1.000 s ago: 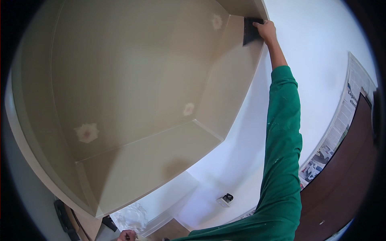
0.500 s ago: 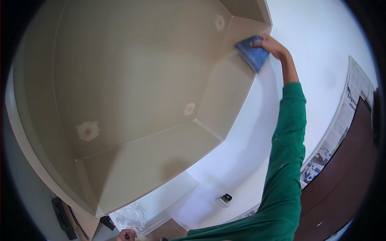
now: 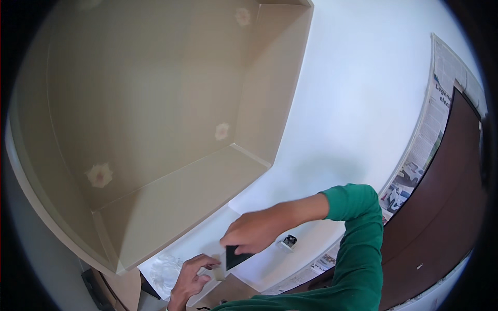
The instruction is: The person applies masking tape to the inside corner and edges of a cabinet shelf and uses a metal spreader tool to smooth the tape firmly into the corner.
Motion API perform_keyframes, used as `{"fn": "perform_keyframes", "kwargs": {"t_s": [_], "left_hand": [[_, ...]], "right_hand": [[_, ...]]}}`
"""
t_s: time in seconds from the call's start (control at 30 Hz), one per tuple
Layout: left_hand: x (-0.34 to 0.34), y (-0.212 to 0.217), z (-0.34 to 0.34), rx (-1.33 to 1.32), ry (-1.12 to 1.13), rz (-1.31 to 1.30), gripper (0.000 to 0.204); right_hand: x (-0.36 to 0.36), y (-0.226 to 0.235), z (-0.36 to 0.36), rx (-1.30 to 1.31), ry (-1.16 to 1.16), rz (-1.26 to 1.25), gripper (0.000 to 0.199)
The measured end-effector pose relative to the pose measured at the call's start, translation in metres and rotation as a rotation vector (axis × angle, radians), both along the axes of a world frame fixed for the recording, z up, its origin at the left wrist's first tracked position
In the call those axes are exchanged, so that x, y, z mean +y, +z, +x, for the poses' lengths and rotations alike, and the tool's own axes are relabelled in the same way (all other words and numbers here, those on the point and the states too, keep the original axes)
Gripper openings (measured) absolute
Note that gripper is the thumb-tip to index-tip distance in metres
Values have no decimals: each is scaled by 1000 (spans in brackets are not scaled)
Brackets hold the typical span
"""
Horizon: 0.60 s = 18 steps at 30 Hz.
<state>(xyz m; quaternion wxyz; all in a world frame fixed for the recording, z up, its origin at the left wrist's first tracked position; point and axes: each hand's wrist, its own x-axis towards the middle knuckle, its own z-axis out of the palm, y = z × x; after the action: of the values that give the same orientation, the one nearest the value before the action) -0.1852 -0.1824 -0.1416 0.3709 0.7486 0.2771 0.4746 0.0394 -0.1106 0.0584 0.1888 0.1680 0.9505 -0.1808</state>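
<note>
My right hand [image 3: 255, 231] is low in front of me, its fingers closed over a thin, flat, dark blue-black sheet [image 3: 236, 256]. What kind of sheet it is I cannot make out. Just left of it, my left hand [image 3: 190, 276] has bent fingers and thumb at a pale cream flat piece [image 3: 219, 271], partly hidden by the fingers. The sheet and the pale piece are close together; whether they touch is unclear. Above both hands stands a beige wall recess [image 3: 155, 103] with several whitish patches, one patch [image 3: 99, 175] at its lower left.
White wall [image 3: 342, 103] runs to the right of the recess. A brown door [image 3: 430, 207] is edged with newspaper [image 3: 423, 140]. Below are a small white wall box with a black part [image 3: 288, 242], crumpled clear plastic [image 3: 162, 273] and a dark object [image 3: 96, 290] at lower left.
My right hand has come down from the recess's upper right side with the sheet. My left hand has risen further into view beside it. The view has shifted right.
</note>
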Motion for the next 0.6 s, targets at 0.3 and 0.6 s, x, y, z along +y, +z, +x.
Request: {"fn": "perform_keyframes", "kwargs": {"t_s": [0.3,0.6], "left_hand": [[-20,2,19,299,238,-103,25],[-90,-1,12,122,483,-786,48]], "right_hand": [[88,63,-2,463,-183,-26,35],[283,311,41,2089,-396,-598,32]]}}
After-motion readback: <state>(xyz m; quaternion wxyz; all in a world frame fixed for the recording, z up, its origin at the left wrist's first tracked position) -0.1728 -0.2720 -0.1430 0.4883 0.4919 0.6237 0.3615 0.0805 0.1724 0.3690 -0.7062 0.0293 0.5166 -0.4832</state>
